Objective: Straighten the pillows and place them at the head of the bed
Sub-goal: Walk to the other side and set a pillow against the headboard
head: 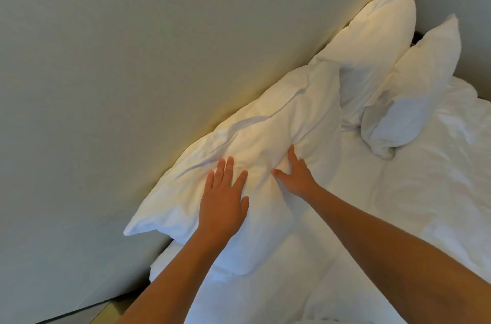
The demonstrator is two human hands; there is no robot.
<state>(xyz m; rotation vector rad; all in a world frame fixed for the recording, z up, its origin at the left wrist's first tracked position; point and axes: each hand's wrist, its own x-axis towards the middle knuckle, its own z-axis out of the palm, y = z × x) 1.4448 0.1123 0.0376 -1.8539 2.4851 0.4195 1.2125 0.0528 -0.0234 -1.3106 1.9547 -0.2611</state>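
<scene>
A white pillow [265,122] lies along the padded headboard [159,58] on the near side of the bed. My left hand [223,199] rests flat on it with fingers straight. My right hand [295,175] presses into the same pillow a little to the right, fingers spread and sunk into the fabric. A second white pillow [372,42] leans against the headboard farther along. A third, smaller pillow [409,95] stands tilted in front of the second one.
A crumpled white duvet [425,191] covers the bed to the right. The grey headboard fills the left of the view. A strip of wooden floor or bedside surface [111,307] shows at the bottom left beside the mattress.
</scene>
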